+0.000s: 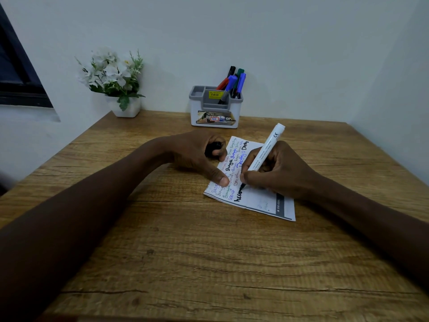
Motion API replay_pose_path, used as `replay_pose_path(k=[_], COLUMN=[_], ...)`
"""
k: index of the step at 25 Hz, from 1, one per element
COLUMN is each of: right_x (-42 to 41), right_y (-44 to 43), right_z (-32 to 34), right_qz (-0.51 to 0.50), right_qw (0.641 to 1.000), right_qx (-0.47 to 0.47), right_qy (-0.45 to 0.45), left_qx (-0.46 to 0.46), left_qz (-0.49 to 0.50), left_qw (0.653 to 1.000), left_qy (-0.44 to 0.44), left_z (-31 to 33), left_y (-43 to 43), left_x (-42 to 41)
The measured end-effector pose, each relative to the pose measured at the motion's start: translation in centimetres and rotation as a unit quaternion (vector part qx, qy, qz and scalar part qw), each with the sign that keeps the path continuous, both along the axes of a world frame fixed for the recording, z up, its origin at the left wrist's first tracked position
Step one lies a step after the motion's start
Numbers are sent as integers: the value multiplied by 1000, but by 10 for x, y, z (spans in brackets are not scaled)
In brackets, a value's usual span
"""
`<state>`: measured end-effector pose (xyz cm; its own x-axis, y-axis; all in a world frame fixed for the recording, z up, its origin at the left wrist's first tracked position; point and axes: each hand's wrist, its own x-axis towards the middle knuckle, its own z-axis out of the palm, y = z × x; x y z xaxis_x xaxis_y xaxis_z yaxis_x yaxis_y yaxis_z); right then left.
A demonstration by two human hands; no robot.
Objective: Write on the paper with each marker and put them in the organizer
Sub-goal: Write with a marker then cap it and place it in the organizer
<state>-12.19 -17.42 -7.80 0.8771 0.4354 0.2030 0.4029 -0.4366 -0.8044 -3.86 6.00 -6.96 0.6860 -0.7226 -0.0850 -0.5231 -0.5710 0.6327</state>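
A white sheet of paper (260,201) lies on the wooden table (185,252), covered with coloured handwriting. My right hand (278,173) grips a white-bodied black marker (267,147), its tip touching the paper beside thick black letters. My left hand (199,154) rests on the paper's left edge, thumb pressing it down, fingers curled around a black marker cap (212,148). At the back stands a grey and white organizer (216,108) holding several markers (232,82) in red, blue, green and black.
A white pot of artificial white flowers (116,84) stands at the table's back left. White walls close in behind and on the right. A dark window frame (16,73) is at far left.
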Motion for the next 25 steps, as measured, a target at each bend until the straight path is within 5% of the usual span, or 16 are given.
replay_pose_path(k=[25], right_x=[17], right_y=[-5], right_z=[-5], right_qz=[-48], right_qw=[999], right_qx=[-12], right_qy=[-6], left_qx=[-3], left_qz=[-1], left_qw=[1000], left_qy=[5], left_z=[1], left_y=[-1], left_x=[-1])
